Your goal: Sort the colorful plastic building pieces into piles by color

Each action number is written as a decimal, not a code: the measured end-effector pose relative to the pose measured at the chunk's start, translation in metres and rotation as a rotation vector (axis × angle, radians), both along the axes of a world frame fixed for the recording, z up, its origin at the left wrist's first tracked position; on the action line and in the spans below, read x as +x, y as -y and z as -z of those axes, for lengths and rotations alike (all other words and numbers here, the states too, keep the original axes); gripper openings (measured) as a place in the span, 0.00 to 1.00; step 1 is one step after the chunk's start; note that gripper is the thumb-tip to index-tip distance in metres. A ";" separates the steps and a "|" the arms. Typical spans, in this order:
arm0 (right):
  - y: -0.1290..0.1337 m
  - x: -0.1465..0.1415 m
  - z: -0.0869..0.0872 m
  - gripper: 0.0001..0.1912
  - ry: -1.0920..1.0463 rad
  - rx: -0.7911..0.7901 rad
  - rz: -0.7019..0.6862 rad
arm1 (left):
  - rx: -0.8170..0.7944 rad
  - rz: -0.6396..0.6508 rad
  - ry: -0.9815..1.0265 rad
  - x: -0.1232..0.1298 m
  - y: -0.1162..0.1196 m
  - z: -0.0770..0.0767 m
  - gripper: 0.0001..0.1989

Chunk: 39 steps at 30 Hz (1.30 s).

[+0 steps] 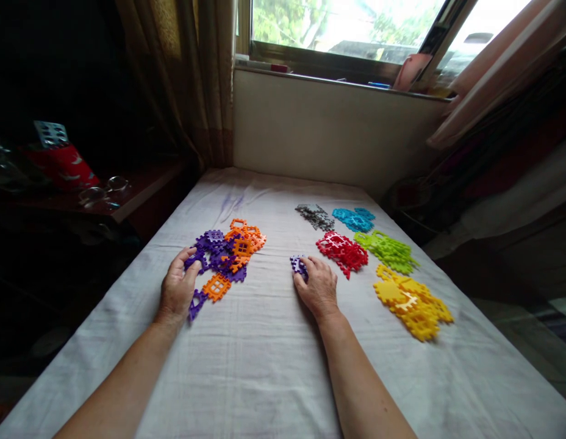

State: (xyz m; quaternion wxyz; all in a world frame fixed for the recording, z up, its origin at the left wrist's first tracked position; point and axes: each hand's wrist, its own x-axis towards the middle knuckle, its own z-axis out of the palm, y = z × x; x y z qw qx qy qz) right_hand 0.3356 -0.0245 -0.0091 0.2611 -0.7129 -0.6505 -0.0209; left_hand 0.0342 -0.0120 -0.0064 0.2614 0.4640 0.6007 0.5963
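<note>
At the left edge of a mixed pile, my left hand has its thumb and fingers closed on a purple interlocking tile. Purple tiles and orange tiles overlap in that pile, and a loose-looking orange window tile lies at its near side. Close to the middle of the bed, my right hand grips another purple tile, its fingertips partly covering it. Just beyond that hand is a heap of red tiles.
Sorted heaps lie on the right: yellow tiles, green tiles, blue tiles and grey tiles. A pale sheet covers the surface. Eyeglasses and a red container stand on a side table.
</note>
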 end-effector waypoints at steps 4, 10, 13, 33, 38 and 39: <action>0.004 -0.014 -0.009 0.19 -0.010 0.075 -0.051 | 0.062 -0.016 -0.178 0.009 0.002 0.001 0.19; 0.010 -0.067 -0.020 0.11 -0.010 0.003 -0.514 | 0.032 0.092 -0.768 0.005 0.008 -0.003 0.13; 0.007 -0.083 -0.020 0.12 0.021 -0.040 -0.558 | -0.040 0.111 -0.949 0.007 0.012 -0.004 0.13; 0.006 -0.051 -0.014 0.14 -0.312 0.215 -0.384 | -0.060 0.130 -0.941 0.008 0.009 -0.007 0.10; 0.012 -0.003 -0.016 0.18 -0.402 0.197 -0.059 | 0.134 0.101 -0.962 0.005 0.010 -0.008 0.12; 0.013 0.008 -0.016 0.19 -0.407 0.189 -0.019 | 0.182 0.105 -0.968 0.005 0.010 -0.009 0.13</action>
